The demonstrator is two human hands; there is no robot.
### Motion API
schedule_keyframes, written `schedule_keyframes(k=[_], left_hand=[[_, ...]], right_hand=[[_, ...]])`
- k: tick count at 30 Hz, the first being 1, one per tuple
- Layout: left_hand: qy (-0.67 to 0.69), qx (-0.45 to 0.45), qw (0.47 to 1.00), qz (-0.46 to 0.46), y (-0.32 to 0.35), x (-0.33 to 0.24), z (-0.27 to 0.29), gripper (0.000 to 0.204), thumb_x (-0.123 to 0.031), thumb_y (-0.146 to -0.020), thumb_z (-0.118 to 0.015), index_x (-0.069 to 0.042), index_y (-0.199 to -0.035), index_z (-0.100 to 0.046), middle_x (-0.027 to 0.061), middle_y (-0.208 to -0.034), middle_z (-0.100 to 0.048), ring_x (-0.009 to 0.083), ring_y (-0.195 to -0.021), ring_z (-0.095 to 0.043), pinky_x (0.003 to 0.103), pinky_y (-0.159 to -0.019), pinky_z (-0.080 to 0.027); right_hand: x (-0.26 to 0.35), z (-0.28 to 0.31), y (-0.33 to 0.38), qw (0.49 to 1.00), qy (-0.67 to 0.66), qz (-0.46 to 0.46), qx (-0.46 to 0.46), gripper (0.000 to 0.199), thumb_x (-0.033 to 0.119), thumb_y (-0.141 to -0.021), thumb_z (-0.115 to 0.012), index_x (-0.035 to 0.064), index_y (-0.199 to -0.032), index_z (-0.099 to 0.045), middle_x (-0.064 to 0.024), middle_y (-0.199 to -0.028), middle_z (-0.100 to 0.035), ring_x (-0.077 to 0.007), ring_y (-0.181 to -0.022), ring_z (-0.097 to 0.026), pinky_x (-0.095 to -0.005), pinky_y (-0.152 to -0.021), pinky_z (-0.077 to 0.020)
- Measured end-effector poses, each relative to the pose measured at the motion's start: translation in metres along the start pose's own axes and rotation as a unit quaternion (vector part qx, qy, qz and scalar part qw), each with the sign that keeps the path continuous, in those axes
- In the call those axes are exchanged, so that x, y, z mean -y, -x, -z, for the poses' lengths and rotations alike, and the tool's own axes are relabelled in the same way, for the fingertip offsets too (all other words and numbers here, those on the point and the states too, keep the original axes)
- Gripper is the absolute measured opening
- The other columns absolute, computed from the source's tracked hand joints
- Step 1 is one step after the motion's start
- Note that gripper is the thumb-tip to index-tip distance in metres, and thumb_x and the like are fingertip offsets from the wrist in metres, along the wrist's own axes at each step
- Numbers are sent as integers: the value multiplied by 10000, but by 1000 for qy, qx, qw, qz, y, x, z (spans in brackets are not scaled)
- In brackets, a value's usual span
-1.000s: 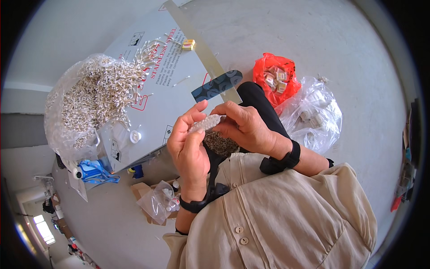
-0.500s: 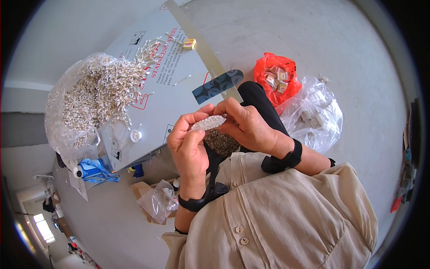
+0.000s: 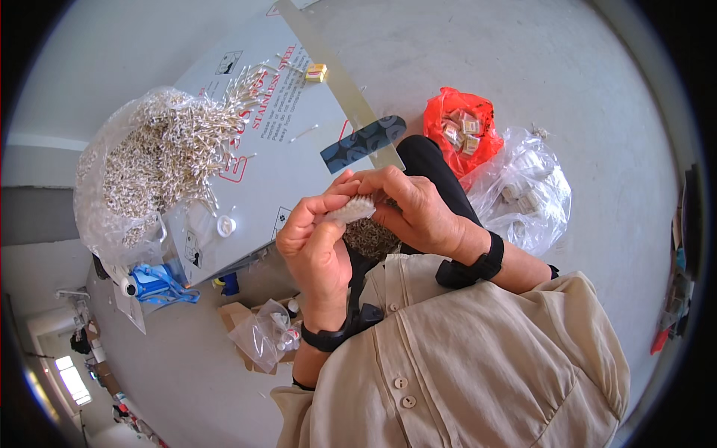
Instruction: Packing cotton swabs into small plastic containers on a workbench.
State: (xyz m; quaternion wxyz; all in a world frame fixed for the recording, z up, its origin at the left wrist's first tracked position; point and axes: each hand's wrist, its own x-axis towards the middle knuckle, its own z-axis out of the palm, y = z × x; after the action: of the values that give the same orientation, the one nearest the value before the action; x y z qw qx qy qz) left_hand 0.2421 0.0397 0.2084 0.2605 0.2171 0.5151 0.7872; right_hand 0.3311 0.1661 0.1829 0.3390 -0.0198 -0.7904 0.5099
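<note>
My left hand [image 3: 317, 243] and my right hand [image 3: 411, 209] meet in front of my chest, both pinching a small white bundle of thin sticks [image 3: 352, 211]. Just beneath the hands lies a dark speckled heap [image 3: 370, 239] on my lap; what it is made of I cannot tell. Up to the left a clear plastic bag [image 3: 149, 168] spills a big pile of small white sticks onto a flat grey cardboard box [image 3: 269, 160].
A red bag [image 3: 459, 131] with small tan packets and a clear bag [image 3: 526, 190] with similar packets lie on the floor to the right. A dark blue strip [image 3: 364, 142] and a tiny yellow box [image 3: 316, 72] rest on the cardboard box. A crumpled clear bag [image 3: 265, 332] and blue tape dispenser [image 3: 153, 284] sit lower left.
Both hands have stayed together on the white bundle, with the fingers shifting slightly around it. Nothing else has moved.
</note>
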Motion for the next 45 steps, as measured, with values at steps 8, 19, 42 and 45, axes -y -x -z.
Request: schedule_keyframes(k=[8,19,42,45], left_hand=[[4,33,999,15,3,-6,1,395,103,-704,-460,119,-1082,-575,281,-1186,-618,319,-1213,-564,415,-1076,-396],[-116,21,993,-17,4,0,2,281,76,-858,-626,72,-1137,-591,164,-1150,-651,181,-1037,-635,309,-909,-519],[-244,65,965,68,-7,48,17,216,-11,-907,-626,56,-1109,-591,153,-1066,-670,203,-956,-673,291,-752,-576],[-254,93,956,110,-7,52,13,208,-5,-904,-628,55,-1101,-597,138,-1037,-681,192,-947,-672,280,-757,-569]], right_hand=[[-4,1,4,972,-217,-92,6,263,-62,-884,-621,-9,-1105,-489,-131,-1100,-661,-195,-1016,-668,-306,-851,-556],[1,4,2,930,-308,-200,2,241,19,-941,-599,-18,-1160,-505,-83,-1020,-663,-105,-890,-661,-246,-752,-569],[-99,100,30,909,-97,-245,-323,134,31,-936,-588,-3,-1030,-677,-55,-823,-691,-97,-667,-631,-255,-557,-520],[-164,132,62,835,-22,-283,-471,251,78,-912,-623,4,-1153,-621,-72,-853,-687,-116,-725,-656,-257,-582,-533]])
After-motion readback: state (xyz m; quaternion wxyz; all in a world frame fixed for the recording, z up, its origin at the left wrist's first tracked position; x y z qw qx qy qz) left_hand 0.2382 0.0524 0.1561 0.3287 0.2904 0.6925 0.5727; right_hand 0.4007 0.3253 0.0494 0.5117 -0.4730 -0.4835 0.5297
